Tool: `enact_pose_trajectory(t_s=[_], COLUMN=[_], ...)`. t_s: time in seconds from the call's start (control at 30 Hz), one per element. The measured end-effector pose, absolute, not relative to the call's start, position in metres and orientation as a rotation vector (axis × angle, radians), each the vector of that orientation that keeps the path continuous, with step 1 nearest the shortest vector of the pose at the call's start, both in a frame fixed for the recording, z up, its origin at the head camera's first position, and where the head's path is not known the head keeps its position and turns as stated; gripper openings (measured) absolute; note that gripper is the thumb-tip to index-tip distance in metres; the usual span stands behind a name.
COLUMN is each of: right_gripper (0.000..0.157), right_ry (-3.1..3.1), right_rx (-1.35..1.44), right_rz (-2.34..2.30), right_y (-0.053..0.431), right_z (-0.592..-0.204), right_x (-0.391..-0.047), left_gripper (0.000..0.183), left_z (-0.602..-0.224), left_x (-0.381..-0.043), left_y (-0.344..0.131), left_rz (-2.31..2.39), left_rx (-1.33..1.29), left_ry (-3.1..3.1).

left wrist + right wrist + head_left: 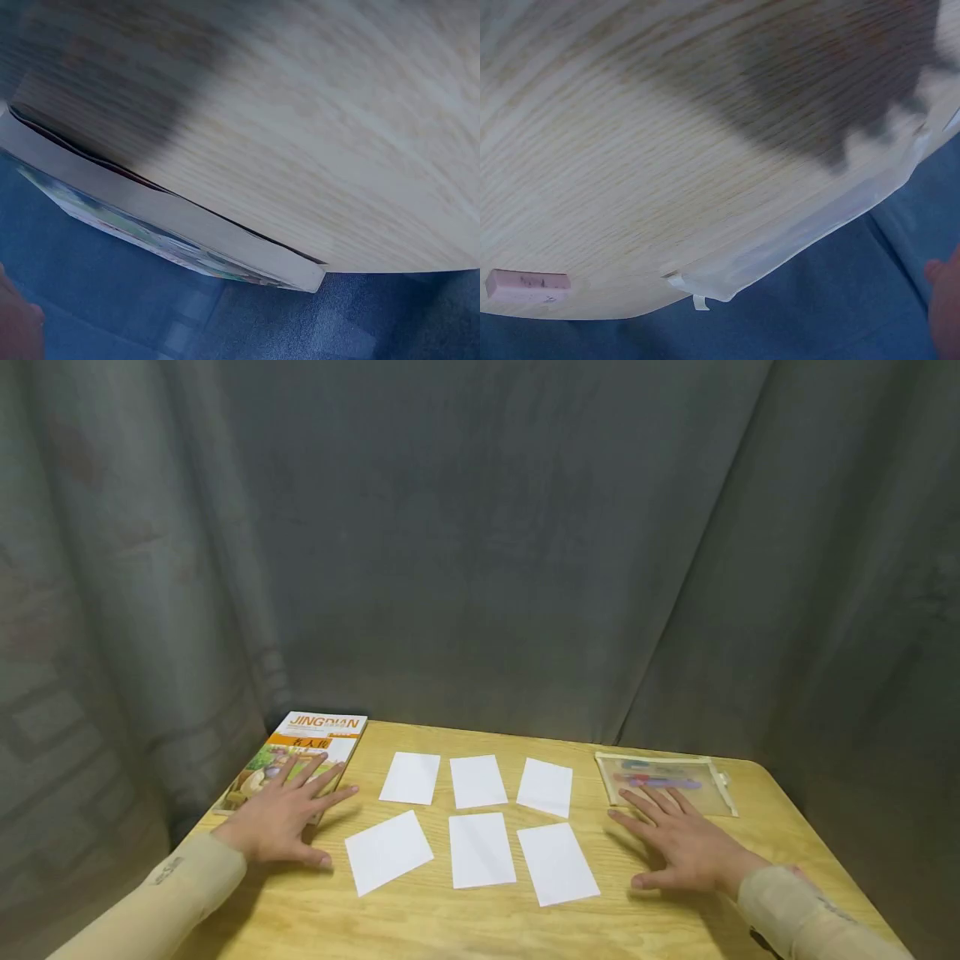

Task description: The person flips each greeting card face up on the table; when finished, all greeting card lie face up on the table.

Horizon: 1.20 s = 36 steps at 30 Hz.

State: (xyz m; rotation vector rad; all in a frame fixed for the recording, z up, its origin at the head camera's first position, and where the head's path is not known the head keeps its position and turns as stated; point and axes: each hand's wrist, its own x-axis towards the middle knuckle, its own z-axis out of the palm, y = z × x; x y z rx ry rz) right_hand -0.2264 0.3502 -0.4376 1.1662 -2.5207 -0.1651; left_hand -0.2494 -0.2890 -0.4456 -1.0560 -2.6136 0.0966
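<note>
Book [281,750] lengthwise away, pouch [664,775] crosswise.

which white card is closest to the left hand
The near row's left card, just right of the left hand; the other five cards lie farther away.

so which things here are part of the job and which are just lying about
Likely part of the job:
six white papers, in two rows
book, nearest the left hand
pouch, nearest the right hand

Probably just lying about:
eraser, near the table's edge
</note>
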Motion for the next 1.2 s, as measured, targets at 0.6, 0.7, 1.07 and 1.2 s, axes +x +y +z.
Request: enact_pose_trajectory(t_s=[0.6,0.7,1.07,1.2], right_gripper=[0.082,0.081,0.076,0.075], right_ry=[-2.630,-2.612,-2.797,-2.868], right_rx=[1.015,1.014,0.921,0.853], right_rz=[-0.253,-0.262,-0.052,0.076], right_y=[0.356,0.357,0.347,0.338], right_z=[-0.430,-0.430,-0.408,-0.394], right_x=[-0.216,-0.217,-0.225,-0.232], left_gripper=[0.098,0.099,0.094,0.094], left_z=[-0.438,-0.437,-0.430,-0.421], left_x=[-0.253,-0.253,-0.261,-0.271], left_y=[-0.302,-0.304,-0.300,-0.290], left_rz=[0.173,0.190,0.082,0.058], left_rx=[-0.971,-0.947,-0.932,-0.937], left_ry=[-2.710,-2.726,-2.742,-2.743])
